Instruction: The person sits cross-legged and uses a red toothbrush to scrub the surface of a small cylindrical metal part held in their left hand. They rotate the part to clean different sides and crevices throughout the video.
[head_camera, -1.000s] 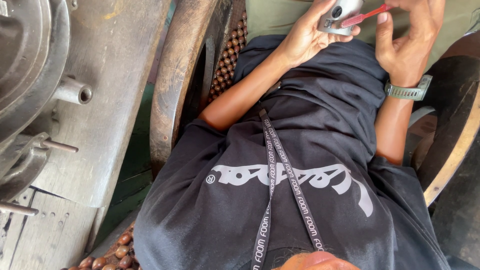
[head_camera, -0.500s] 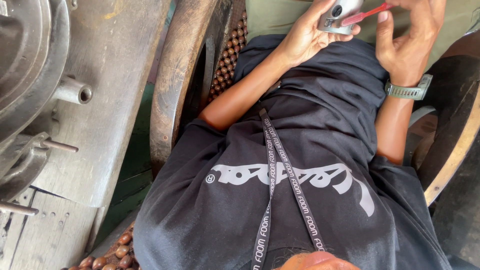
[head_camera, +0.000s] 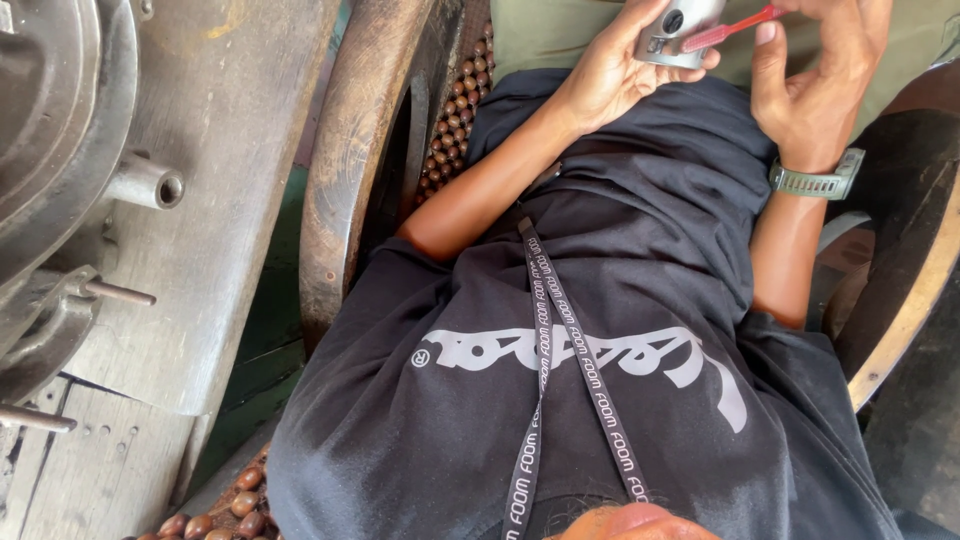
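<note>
Left hand grips metal part; red brush touching.

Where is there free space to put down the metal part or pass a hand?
Bare: the olive lap beyond the left hand, and the grey wood lower left. Crowded: the metal part, red brush and right hand meet.

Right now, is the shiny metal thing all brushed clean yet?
Not yet, it seems. The left hand grips the small silver metal part, and the right hand holds a red brush against it, so brushing is under way. How clean it is cannot be seen. Nothing lies finished nearby.
</note>
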